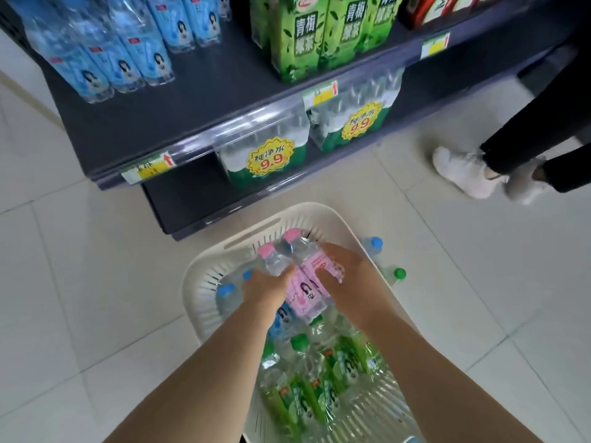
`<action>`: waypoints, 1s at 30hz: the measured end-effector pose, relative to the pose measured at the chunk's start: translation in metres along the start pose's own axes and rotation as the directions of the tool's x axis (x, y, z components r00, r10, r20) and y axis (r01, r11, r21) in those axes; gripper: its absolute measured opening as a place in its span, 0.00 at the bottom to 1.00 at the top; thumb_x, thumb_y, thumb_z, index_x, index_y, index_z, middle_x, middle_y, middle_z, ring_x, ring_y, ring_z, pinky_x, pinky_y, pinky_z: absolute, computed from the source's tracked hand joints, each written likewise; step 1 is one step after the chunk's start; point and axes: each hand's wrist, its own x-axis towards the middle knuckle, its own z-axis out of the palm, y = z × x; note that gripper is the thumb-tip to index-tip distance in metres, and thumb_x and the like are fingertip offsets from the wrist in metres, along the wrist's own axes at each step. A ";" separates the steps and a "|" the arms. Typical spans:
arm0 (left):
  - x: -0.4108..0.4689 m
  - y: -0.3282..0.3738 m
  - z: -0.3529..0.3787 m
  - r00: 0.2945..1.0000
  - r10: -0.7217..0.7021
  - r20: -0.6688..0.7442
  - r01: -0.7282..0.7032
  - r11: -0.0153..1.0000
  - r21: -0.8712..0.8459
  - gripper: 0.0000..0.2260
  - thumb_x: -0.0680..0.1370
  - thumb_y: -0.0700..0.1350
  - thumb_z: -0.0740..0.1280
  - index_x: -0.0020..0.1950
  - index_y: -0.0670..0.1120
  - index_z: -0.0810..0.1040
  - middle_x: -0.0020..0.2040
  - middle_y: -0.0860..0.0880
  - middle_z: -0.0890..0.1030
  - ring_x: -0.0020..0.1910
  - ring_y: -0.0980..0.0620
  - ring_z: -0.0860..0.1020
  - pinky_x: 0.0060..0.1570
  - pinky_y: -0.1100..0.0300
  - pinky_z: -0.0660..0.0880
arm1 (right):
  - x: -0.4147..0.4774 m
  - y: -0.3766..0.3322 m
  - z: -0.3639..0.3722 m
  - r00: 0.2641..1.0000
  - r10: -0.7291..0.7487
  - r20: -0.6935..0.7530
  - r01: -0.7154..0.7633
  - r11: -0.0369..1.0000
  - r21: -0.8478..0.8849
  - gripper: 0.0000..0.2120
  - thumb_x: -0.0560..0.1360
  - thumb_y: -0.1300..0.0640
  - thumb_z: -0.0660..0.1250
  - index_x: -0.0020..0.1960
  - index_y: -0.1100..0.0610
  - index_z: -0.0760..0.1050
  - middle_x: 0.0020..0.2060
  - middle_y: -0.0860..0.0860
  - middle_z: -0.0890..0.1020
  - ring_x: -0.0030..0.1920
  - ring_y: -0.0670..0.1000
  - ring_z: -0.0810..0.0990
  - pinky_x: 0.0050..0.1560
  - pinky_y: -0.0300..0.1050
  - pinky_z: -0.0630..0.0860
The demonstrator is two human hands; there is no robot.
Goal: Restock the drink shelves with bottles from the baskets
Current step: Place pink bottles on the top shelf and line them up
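Note:
A white slatted basket (204, 279) stands on the floor below the shelves, filled with several bottles: green-labelled ones (319, 388) near me, blue-capped ones (227, 292) at the left. My left hand (265, 286) grips a pink-capped bottle (271, 259) inside the basket. My right hand (345, 273) holds a second pink-labelled bottle (315, 266) beside it. The dark shelf (192, 107) above carries blue-labelled bottles (128, 62) at the left and green tea packs (307, 36) to the right.
Two loose bottles, blue-capped (372, 244) and green-capped (396, 274), lie just outside the basket's right rim. Shrink-wrapped water packs (268, 155) fill the bottom shelf. Another person's legs and white shoes (470, 171) stand on the tiled floor at the right.

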 end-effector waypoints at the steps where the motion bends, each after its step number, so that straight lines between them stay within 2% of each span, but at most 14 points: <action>1: 0.006 -0.001 0.003 1.000 0.022 -0.004 -0.022 0.999 0.038 0.41 0.74 0.65 0.64 0.78 0.45 0.53 0.74 0.40 0.65 0.47 0.51 0.74 0.61 0.52 0.72 | 0.002 0.002 0.003 1.000 0.000 -0.006 0.000 1.000 -0.018 0.23 0.77 0.52 0.65 0.71 0.44 0.67 0.63 0.47 0.77 0.51 0.47 0.80 0.50 0.37 0.74; 2: 0.013 -0.002 0.007 0.999 0.038 0.010 -0.039 0.997 0.061 0.43 0.72 0.67 0.65 0.78 0.46 0.53 0.74 0.40 0.64 0.58 0.47 0.74 0.66 0.48 0.68 | 0.003 0.003 0.005 1.000 -0.003 -0.012 0.003 1.000 -0.028 0.23 0.77 0.52 0.65 0.71 0.45 0.66 0.64 0.47 0.76 0.53 0.46 0.79 0.53 0.35 0.72; 3: 0.015 -0.002 0.008 0.999 0.050 0.021 -0.051 0.997 0.062 0.44 0.71 0.67 0.66 0.78 0.48 0.53 0.75 0.41 0.63 0.62 0.45 0.73 0.64 0.48 0.71 | 0.005 0.005 0.007 1.000 -0.008 -0.015 0.007 0.999 -0.031 0.23 0.77 0.52 0.65 0.71 0.45 0.66 0.65 0.47 0.75 0.54 0.45 0.78 0.53 0.33 0.69; 4: 0.014 -0.002 0.009 0.998 0.052 0.030 -0.052 0.999 0.007 0.43 0.71 0.64 0.68 0.78 0.48 0.52 0.75 0.42 0.62 0.57 0.47 0.76 0.54 0.54 0.77 | 0.006 0.006 0.008 1.000 -0.010 -0.017 0.009 0.999 -0.031 0.23 0.78 0.53 0.65 0.72 0.46 0.66 0.65 0.47 0.75 0.53 0.44 0.77 0.53 0.31 0.68; 5: 0.015 -0.002 0.009 0.998 0.049 0.033 -0.047 0.997 -0.058 0.42 0.72 0.60 0.70 0.78 0.48 0.53 0.75 0.42 0.63 0.48 0.51 0.78 0.37 0.65 0.77 | 0.007 0.006 0.010 1.000 -0.011 -0.017 0.011 1.000 -0.029 0.23 0.78 0.53 0.65 0.72 0.46 0.66 0.65 0.47 0.74 0.54 0.44 0.77 0.53 0.30 0.66; 6: 0.016 -0.004 0.007 0.998 0.042 0.042 -0.037 0.991 -0.127 0.40 0.73 0.55 0.71 0.78 0.47 0.54 0.74 0.43 0.65 0.45 0.53 0.78 0.25 0.69 0.72 | 0.009 0.007 0.011 1.000 -0.013 -0.018 0.013 0.999 -0.030 0.23 0.78 0.53 0.65 0.72 0.46 0.66 0.65 0.47 0.74 0.55 0.44 0.76 0.54 0.30 0.66; 7: 0.017 -0.006 0.004 0.998 0.039 0.055 -0.028 0.983 -0.184 0.38 0.73 0.51 0.72 0.77 0.46 0.56 0.73 0.43 0.67 0.49 0.50 0.79 0.23 0.69 0.69 | 0.010 0.007 0.012 1.000 -0.016 -0.019 0.015 0.999 -0.033 0.23 0.77 0.53 0.65 0.72 0.47 0.67 0.65 0.47 0.74 0.57 0.45 0.76 0.54 0.30 0.65; 10: 0.014 -0.014 -0.012 0.994 0.098 0.038 -0.084 0.961 -0.265 0.34 0.71 0.46 0.74 0.73 0.47 0.62 0.68 0.43 0.73 0.55 0.48 0.78 0.34 0.65 0.71 | 0.019 0.009 0.019 1.000 -0.012 -0.001 0.012 0.999 -0.038 0.23 0.77 0.54 0.65 0.72 0.48 0.66 0.64 0.50 0.75 0.60 0.49 0.76 0.60 0.38 0.69; 14: -0.008 -0.018 -0.039 0.955 0.297 -0.010 -0.297 0.951 -0.087 0.30 0.70 0.46 0.75 0.69 0.49 0.67 0.61 0.55 0.72 0.59 0.54 0.72 0.51 0.62 0.66 | 0.037 0.012 0.038 0.998 -0.028 0.059 0.037 0.988 -0.147 0.28 0.77 0.52 0.65 0.74 0.48 0.59 0.72 0.49 0.66 0.67 0.51 0.70 0.68 0.47 0.68; 17: -0.013 -0.020 -0.050 0.928 0.372 0.005 -0.372 0.928 -0.020 0.29 0.70 0.47 0.76 0.68 0.49 0.68 0.59 0.54 0.75 0.59 0.52 0.74 0.53 0.61 0.65 | 0.048 0.013 0.057 0.996 0.019 0.088 0.006 0.961 -0.277 0.35 0.75 0.50 0.68 0.75 0.50 0.51 0.75 0.51 0.58 0.73 0.54 0.62 0.71 0.51 0.63; 22: -0.011 -0.023 -0.059 0.924 0.383 0.000 -0.383 0.923 -0.029 0.27 0.71 0.45 0.76 0.67 0.49 0.69 0.55 0.55 0.76 0.54 0.56 0.74 0.53 0.67 0.64 | 0.062 0.015 0.083 0.998 0.065 0.007 -0.053 0.873 -0.486 0.45 0.71 0.49 0.72 0.75 0.58 0.46 0.71 0.57 0.60 0.71 0.58 0.60 0.70 0.52 0.63; 25: -0.009 -0.026 -0.061 0.921 0.389 -0.011 -0.389 0.920 -0.046 0.23 0.72 0.44 0.75 0.63 0.49 0.69 0.47 0.60 0.74 0.45 0.61 0.73 0.40 0.75 0.65 | 0.068 0.015 0.091 0.999 0.041 -0.018 -0.043 0.794 -0.606 0.37 0.72 0.55 0.71 0.71 0.58 0.52 0.64 0.59 0.69 0.63 0.59 0.70 0.61 0.52 0.72; 27: -0.012 -0.026 -0.062 0.919 0.395 -0.018 -0.395 0.917 -0.055 0.26 0.72 0.43 0.74 0.66 0.48 0.68 0.49 0.58 0.74 0.48 0.58 0.73 0.46 0.70 0.65 | 0.067 0.012 0.091 0.999 0.051 -0.011 -0.047 0.801 -0.597 0.31 0.73 0.57 0.71 0.67 0.55 0.55 0.55 0.58 0.75 0.53 0.57 0.77 0.48 0.52 0.78; 30: -0.017 -0.024 -0.064 0.920 0.391 -0.037 -0.392 0.918 -0.066 0.28 0.71 0.44 0.75 0.68 0.47 0.68 0.55 0.53 0.77 0.54 0.53 0.75 0.52 0.63 0.66 | 0.056 0.006 0.085 0.999 0.046 0.015 -0.033 0.867 -0.497 0.29 0.74 0.56 0.70 0.67 0.53 0.56 0.52 0.55 0.76 0.48 0.56 0.79 0.45 0.51 0.80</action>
